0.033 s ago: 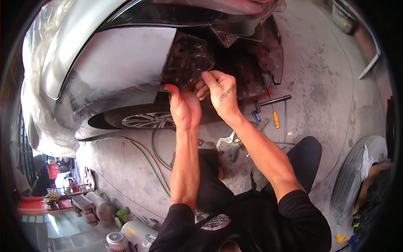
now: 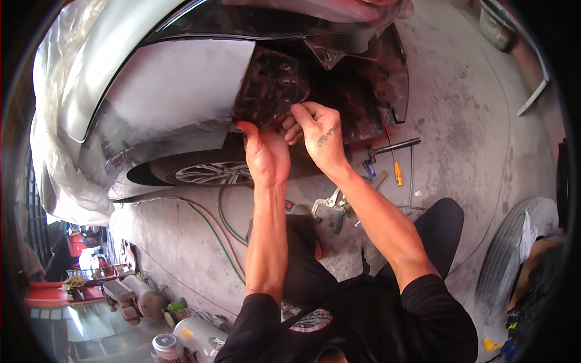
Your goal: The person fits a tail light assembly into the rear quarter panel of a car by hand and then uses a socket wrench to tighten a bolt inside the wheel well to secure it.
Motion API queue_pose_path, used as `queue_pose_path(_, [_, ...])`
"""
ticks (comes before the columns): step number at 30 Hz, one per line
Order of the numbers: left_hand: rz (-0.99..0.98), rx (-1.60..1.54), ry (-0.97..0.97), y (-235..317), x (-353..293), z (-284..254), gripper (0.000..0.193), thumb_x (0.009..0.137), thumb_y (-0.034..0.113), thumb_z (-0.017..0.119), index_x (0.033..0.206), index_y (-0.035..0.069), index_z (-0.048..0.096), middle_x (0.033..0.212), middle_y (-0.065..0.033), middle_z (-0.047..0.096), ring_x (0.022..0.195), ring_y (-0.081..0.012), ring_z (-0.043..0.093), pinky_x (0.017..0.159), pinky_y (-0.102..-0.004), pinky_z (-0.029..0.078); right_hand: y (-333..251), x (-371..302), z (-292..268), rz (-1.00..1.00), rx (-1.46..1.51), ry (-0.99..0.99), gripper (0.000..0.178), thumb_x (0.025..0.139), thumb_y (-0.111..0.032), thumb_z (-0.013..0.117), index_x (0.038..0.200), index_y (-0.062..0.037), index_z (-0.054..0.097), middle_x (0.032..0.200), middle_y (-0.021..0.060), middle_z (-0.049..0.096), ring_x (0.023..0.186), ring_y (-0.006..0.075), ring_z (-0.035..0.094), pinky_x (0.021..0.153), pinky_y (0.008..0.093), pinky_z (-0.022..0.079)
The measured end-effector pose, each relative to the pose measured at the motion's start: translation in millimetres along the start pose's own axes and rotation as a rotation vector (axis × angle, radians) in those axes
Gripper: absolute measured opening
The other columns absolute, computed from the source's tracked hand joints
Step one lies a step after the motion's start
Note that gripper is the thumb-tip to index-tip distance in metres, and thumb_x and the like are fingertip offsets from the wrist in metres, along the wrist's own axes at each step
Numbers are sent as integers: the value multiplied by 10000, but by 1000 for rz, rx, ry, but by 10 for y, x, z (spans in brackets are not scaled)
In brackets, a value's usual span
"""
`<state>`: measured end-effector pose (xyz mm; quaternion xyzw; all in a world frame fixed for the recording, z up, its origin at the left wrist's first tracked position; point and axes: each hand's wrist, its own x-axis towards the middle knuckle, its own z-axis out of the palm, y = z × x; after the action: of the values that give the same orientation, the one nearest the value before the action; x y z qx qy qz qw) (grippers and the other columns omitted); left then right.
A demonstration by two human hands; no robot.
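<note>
A dark, dirt-streaked panel (image 2: 269, 88) sits on the car's corner, beside the sanded grey-white body panel (image 2: 181, 78). At its lower edge is my left hand (image 2: 268, 157), palm turned up, its thumb out against the edge and its other fingers curled up behind, partly hidden. My right hand (image 2: 322, 136) is closed at the dark panel's lower right corner. Its thumb and forefinger are pinched together, and whatever lies between them is too small to make out. The car's wheel (image 2: 212, 172) is just below and left of my hands.
An orange-handled screwdriver (image 2: 397, 173), a dark bar tool (image 2: 396, 146) and locking pliers (image 2: 327, 201) lie on the floor to the right. A green hose (image 2: 209, 227) runs along the left. Plastic sheeting (image 2: 54, 151) drapes the car; a loose tire (image 2: 505, 254) is far right.
</note>
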<state>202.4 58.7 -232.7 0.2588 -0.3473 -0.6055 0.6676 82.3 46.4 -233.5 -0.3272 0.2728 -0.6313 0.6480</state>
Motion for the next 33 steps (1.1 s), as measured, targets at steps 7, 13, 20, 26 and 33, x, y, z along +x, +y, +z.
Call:
queue_pose_path(7, [84, -68, 103, -57, 36, -125, 660, 931, 588, 574, 1418, 146, 509, 1289, -56, 619, 1095, -265, 567, 1003, -463, 414, 339, -294, -1116, 165, -621, -162, 213, 959, -126, 615, 1034, 46, 715, 791, 97, 706, 670, 127, 677, 613, 283, 538])
queue_pose_path(13, [156, 62, 155, 41, 231, 60, 713, 864, 579, 668, 1385, 114, 527, 1341, -80, 568, 1238, -277, 470, 1101, -501, 338, 697, -870, -3498, 619, -1824, -415, 256, 876, -91, 624, 1122, -31, 658, 983, 210, 711, 969, 375, 692, 816, 467, 558])
queue_pose_path(20, [87, -51, 117, -5, 181, -175, 732, 874, 604, 629, 1412, 120, 512, 1338, -70, 591, 1148, -305, 560, 1044, -501, 406, 1784, -1955, -4598, 216, -2057, -492, 247, 949, -178, 519, 1147, -56, 601, 858, 182, 679, 844, 368, 687, 707, 512, 535])
queue_pose_path(26, [189, -24, 84, -106, 41, 14, 689, 931, 576, 586, 1470, 167, 460, 1438, -40, 549, 1310, -276, 479, 1144, -526, 266, 1810, -2044, -4681, 407, -2070, -448, 336, 977, -158, 520, 1288, -81, 623, 969, 233, 655, 922, 377, 691, 780, 496, 567])
queue_pose_path(33, [194, -50, 87, -174, 124, 31, 662, 908, 590, 613, 1396, 151, 528, 1373, -40, 592, 1237, -244, 531, 1091, -494, 333, 1348, -1665, -3934, 442, -1905, -451, 367, 867, -151, 645, 1211, -30, 609, 1042, 272, 639, 982, 450, 665, 830, 521, 551])
